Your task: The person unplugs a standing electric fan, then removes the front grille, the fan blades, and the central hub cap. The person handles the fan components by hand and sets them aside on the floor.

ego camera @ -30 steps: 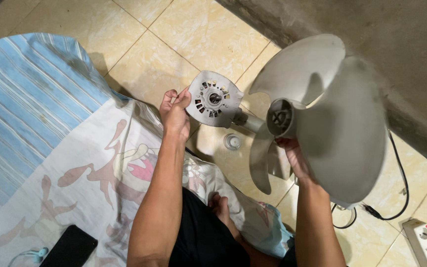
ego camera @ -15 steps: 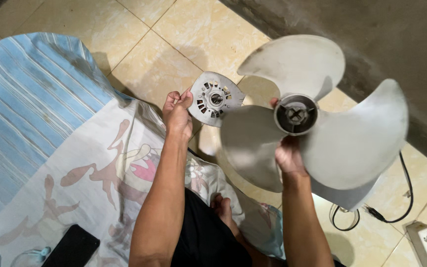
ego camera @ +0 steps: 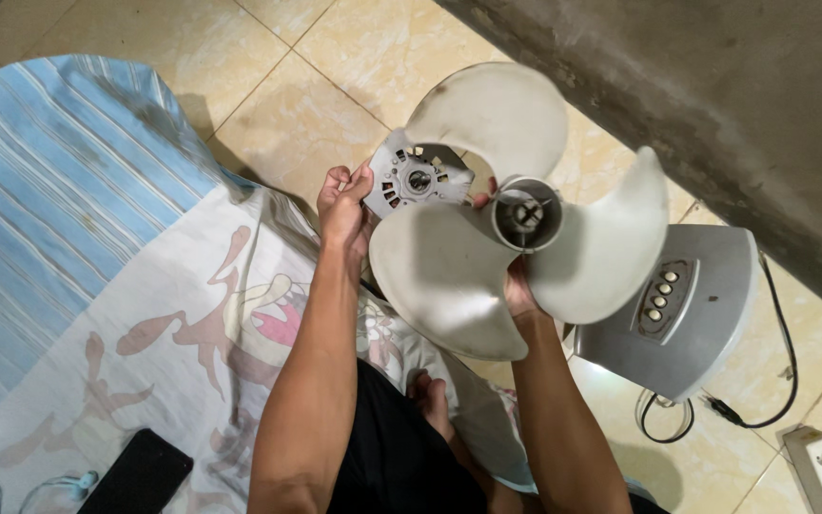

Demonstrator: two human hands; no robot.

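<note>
Grey plastic everywhere here. My left hand (ego camera: 344, 205) has its fingers clamped on the rim of a round motor housing (ego camera: 418, 178), vented, with a hole in the middle. My right hand (ego camera: 518, 290) grips the fan blade (ego camera: 449, 276) from underneath, fingers mostly hidden behind it; three broad curved matte blades around a hollow hub, held up over my lap and overlapping the housing. Not much room on the right: the fan base (ego camera: 687, 324) with its button row sits just beside one blade tip, the rough concrete wall (ego camera: 715, 105) behind. Glossy floor tiles (ego camera: 268, 124) open up to the left, next to a striped cloth (ego camera: 59, 209).
</note>
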